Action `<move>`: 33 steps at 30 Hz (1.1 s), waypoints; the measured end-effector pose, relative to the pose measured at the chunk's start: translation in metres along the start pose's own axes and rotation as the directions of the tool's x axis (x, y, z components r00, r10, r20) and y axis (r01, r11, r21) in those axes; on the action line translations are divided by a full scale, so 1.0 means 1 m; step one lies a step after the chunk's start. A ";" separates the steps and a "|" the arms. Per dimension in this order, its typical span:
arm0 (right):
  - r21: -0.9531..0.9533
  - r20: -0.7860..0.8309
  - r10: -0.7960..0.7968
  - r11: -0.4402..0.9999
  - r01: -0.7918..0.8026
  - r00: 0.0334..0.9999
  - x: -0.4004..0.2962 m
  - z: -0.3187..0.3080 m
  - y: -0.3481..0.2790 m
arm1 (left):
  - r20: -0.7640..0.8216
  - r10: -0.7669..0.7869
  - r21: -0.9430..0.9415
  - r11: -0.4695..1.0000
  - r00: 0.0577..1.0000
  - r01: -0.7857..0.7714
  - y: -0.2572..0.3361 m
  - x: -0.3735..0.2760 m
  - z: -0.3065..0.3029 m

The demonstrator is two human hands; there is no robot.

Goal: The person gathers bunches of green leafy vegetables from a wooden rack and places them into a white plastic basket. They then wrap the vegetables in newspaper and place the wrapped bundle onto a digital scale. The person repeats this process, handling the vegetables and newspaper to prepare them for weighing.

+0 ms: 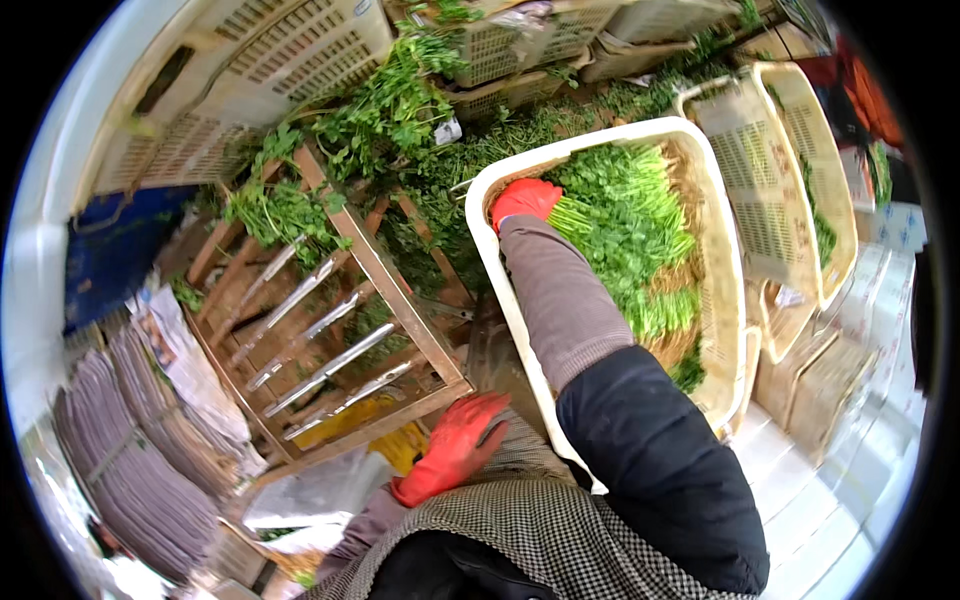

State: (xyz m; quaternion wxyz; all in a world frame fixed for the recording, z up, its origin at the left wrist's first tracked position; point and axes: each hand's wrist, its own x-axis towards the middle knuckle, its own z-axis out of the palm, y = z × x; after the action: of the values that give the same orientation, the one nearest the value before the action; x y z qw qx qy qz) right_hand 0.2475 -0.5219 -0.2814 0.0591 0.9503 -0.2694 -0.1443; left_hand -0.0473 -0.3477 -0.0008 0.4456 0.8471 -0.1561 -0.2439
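A cream plastic crate (731, 300) in front of me on the right holds bunches of leafy green herbs (622, 202) with pale stems and brown roots. Inside its upper left corner, my right hand (525, 199) in a red glove is closed around the stems of one bunch; the fingertips are hidden. Over my lap, my left hand (459, 442) in a red glove is empty with the fingers apart, close to the corner of a slatted wooden frame (405, 307). Silvery wrapping covers several slats. Loose leafy greens (285, 217) lie on the frame's far end.
Stacked crates (772, 180) stand at the right, and more crates (517, 45) at the back. A large crate (247, 82) rises at the upper left. Bundled paper stacks (135, 457) lie at the lower left. Cut greens (480, 165) litter the floor. A cardboard box (817, 382) stands at the right.
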 end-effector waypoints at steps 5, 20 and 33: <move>0.237 -0.003 -0.267 0.936 0.261 0.964 -0.032 -0.078 0.032 | 0.100 -0.271 -0.489 0.824 0.957 0.284 0.021 0.039 -0.011; 0.635 -0.650 -0.055 0.509 0.581 0.758 -0.187 -0.099 0.270 | -0.022 -0.116 -0.695 0.715 0.993 0.069 -0.034 0.248 0.079; 0.701 -0.461 -0.309 0.447 0.555 0.832 -0.146 -0.133 0.260 | 0.307 0.029 -0.797 0.554 0.951 0.241 -0.012 0.269 0.090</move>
State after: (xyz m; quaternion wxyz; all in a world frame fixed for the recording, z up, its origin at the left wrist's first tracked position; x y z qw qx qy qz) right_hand 0.0410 -0.6608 -0.0699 -0.3871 0.9140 -0.0400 0.1144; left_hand 0.1275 -0.5317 -0.1276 0.7470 0.5023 -0.0340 -0.4342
